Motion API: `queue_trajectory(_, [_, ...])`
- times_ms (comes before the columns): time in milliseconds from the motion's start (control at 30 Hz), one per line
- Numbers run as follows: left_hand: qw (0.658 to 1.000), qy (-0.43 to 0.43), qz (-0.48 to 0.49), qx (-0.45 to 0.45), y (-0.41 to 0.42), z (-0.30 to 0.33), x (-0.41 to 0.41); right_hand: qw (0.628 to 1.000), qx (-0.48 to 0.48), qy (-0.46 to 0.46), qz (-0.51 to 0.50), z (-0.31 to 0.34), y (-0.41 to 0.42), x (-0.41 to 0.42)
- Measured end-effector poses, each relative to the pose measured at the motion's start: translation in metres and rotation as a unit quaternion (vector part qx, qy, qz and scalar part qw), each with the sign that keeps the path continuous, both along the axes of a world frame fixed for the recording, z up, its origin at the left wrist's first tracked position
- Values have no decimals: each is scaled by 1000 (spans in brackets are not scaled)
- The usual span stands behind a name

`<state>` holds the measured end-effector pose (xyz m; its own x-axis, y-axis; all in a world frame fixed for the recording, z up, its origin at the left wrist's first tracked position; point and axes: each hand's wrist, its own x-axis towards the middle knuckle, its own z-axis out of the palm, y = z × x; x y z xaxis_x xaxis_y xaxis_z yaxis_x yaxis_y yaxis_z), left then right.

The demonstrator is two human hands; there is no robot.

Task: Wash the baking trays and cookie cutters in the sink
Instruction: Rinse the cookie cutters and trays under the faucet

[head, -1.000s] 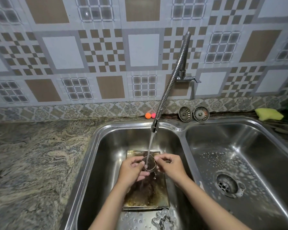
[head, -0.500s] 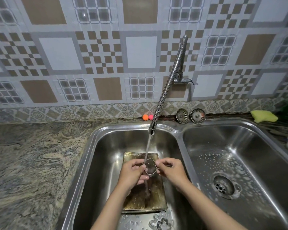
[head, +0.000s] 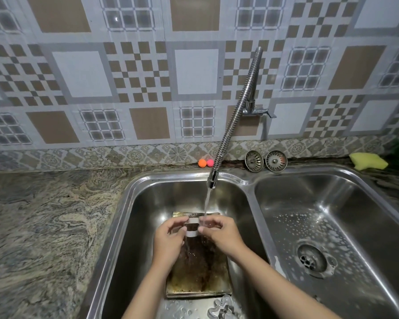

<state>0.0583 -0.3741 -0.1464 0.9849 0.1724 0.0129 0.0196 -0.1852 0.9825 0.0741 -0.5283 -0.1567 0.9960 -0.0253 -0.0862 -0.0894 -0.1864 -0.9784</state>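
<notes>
Metal cookie cutter (head: 191, 227) pinched edge-on between left hand (head: 168, 240) and right hand (head: 221, 236), band upright, shiny, under running water (head: 206, 203)

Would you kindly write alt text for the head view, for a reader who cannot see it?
Both hands, left hand and right hand, hold a metal cookie cutter under water running from the tap, above a stained baking tray in the left sink basin. More cookie cutters lie in front of the tray.
</notes>
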Motion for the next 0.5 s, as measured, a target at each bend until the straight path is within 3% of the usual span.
queue_trajectory(167, [999,-22,-32,-20,2,12,11,998,-47,-33,19,24,-5,20])
queue_trajectory(300, [997,12,-65,-33,-8,5,7,995,-56,-83,16,61,-38,10])
queue_trajectory(400, [986,56,-152,42,-22,-12,-13,991,-71,-111,10,75,-82,-19])
queue_trajectory(500, [922,80,-316,209,-37,-42,-36,991,-100,-83,-24,70,-133,-50])
